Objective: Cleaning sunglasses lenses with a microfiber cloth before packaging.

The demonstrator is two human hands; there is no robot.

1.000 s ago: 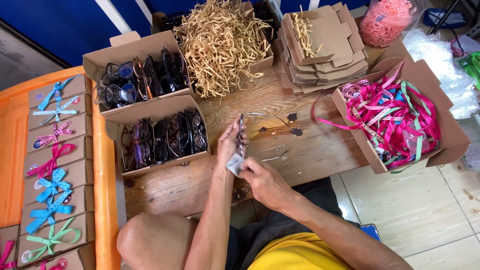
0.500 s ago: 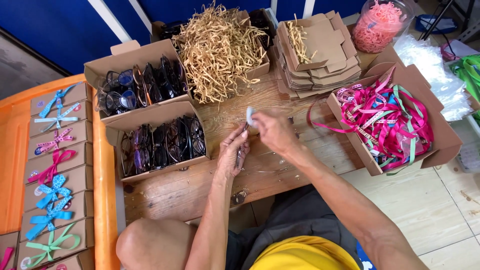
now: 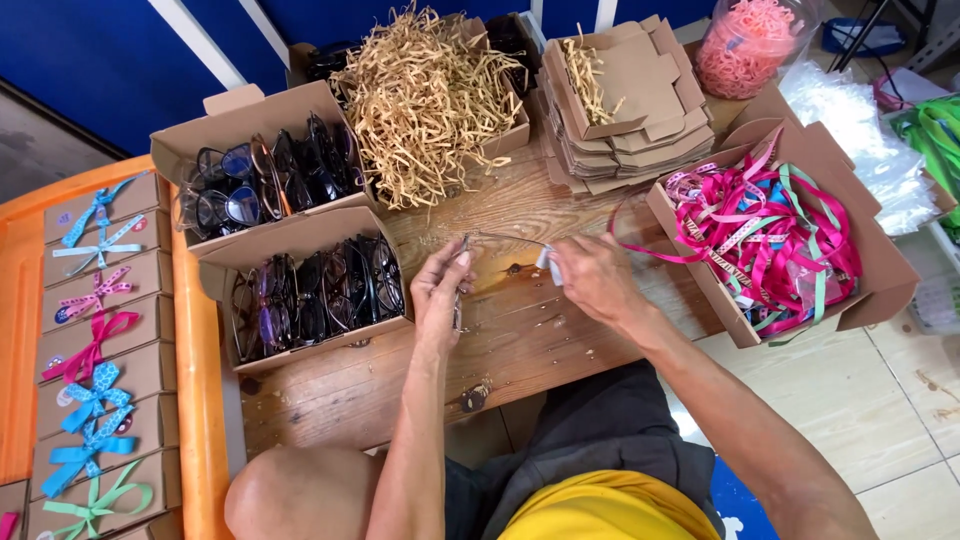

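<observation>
Wooden table (image 3: 520, 345), worn planks, stained, holds most of it. Orange plastic tray (image 3: 190, 330) on my left, rows of closed kraft boxes (image 3: 100, 330) tied with ribbon bows, blue, pink, green. Big cardboard box (image 3: 880, 250) on my right, full of loose ribbons (image 3: 770, 235), mostly pink, some green and blue, tangled, spilling over the near wall. Two open cardboard boxes on the left of the table: far one (image 3: 200, 135) packed with eyeglasses (image 3: 270, 175) standing on edge, dark frames, a few bluish lenses; near one (image 3: 300, 232) same, dark glasses (image 3: 320, 290) in a tight row. Behind them a box heaped with tan shredded paper (image 3: 425, 95), crinkly, overflowing. Stack of flat unfolded kraft boxes (image 3: 640, 110), top one folded open with a pinch of shred inside. Clear jar (image 3: 745, 45) of pink loops at the far edge. Clear plastic bags (image 3: 860, 140) far right.

My left hand (image 3: 440, 290) pinches a thin metal-framed pair of glasses (image 3: 462, 275) by the front, fingers closed on it, held edge-on above the table between the near glasses box and my other hand. One slim temple arm sticks out sideways toward my right hand (image 3: 595, 280). Right fingers closed on a small pale cloth (image 3: 546, 260), pressed at the tip of that arm.
</observation>
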